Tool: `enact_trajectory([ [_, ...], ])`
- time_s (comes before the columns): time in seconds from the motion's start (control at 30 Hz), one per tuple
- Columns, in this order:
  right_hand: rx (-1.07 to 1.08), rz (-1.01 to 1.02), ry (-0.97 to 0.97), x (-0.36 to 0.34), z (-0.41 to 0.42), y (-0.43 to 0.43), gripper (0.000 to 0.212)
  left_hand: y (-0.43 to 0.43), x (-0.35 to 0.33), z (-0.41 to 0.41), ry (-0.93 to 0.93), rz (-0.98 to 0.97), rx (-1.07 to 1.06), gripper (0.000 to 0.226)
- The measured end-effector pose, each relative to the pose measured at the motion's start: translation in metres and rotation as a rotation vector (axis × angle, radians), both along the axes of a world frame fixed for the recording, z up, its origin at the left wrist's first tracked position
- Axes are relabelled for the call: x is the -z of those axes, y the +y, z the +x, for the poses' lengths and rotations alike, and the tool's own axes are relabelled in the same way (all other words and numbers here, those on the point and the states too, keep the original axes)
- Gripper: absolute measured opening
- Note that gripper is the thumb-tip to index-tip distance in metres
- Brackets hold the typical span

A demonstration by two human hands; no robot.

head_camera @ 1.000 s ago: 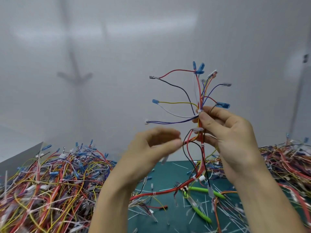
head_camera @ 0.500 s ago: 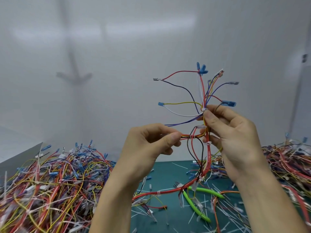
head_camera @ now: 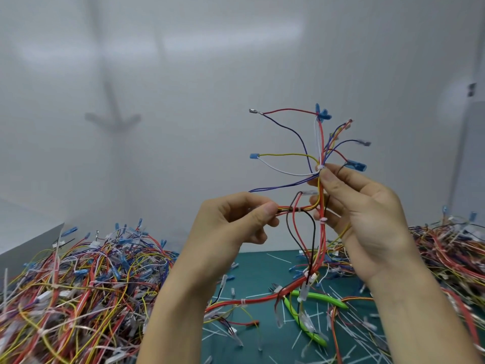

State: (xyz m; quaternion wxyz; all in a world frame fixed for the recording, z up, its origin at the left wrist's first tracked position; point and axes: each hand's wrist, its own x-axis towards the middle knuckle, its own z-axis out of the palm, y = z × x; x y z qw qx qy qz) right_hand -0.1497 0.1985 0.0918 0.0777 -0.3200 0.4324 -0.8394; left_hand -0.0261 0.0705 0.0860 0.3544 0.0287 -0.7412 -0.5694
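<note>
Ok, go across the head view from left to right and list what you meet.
Left heap of loose wire harnesses → left hand, pinching a side branch → wire harness held up between the hands → right hand, gripping its trunk → right heap of wire harnesses.

We see a heap of loose wires (head_camera: 78, 285) at left, another wire heap (head_camera: 451, 253) at right, and green-handled cutters (head_camera: 325, 300) among cut tie scraps (head_camera: 279, 258) on the teal mat (head_camera: 262, 271).
</note>
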Motion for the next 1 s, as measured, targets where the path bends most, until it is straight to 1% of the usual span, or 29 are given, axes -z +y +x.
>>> enact_trajectory([
  [0.1, 0.018, -0.015, -0.023, -0.001, -0.001, 0.001, 0.018, -0.002, 0.001, -0.001, -0.045, 0.008, 0.022, 0.033],
  [0.17, 0.047, -0.028, -0.042, 0.000, -0.003, 0.002, 0.013, -0.007, 0.004, -0.001, -0.162, -0.021, 0.079, 0.048],
  [0.27, 0.089, -0.046, -0.080, 0.001, -0.006, 0.003, 0.006, -0.019, 0.012, 0.001, -0.422, -0.218, 0.057, 0.068],
  [0.3, 0.101, -0.052, -0.094, 0.001, -0.007, 0.003, 0.005, -0.022, 0.014, 0.003, -0.512, -0.288, 0.032, 0.071],
  [0.33, 0.111, -0.058, -0.107, 0.002, -0.008, 0.003, 0.004, -0.024, 0.015, 0.004, -0.593, -0.350, 0.014, 0.068],
  [0.37, 0.122, -0.065, -0.119, 0.002, -0.009, 0.002, 0.004, -0.025, 0.017, 0.004, -0.656, -0.405, 0.004, 0.060],
  [0.43, 0.143, -0.075, -0.137, 0.003, -0.009, 0.000, 0.004, -0.027, 0.020, 0.003, -0.724, -0.468, -0.005, 0.041],
  [0.57, 0.168, -0.082, -0.162, 0.006, -0.009, -0.003, 0.003, -0.028, 0.022, 0.001, -0.751, -0.467, 0.073, 0.014],
  [0.67, 0.181, -0.093, -0.173, 0.006, -0.010, -0.002, 0.002, -0.031, 0.025, 0.000, -0.774, -0.494, 0.062, 0.011],
  [0.8, 0.213, -0.127, -0.200, 0.005, -0.013, 0.002, 0.005, -0.039, 0.028, 0.003, -0.825, -0.538, -0.046, 0.013],
  [0.9, 0.204, -0.119, -0.195, 0.004, -0.015, 0.004, 0.005, -0.041, 0.025, 0.006, -0.721, -0.405, -0.091, 0.016],
  [1.0, 0.169, -0.082, -0.177, 0.003, -0.014, 0.002, 0.007, -0.034, 0.021, 0.001, -0.514, -0.171, -0.156, 0.016],
])
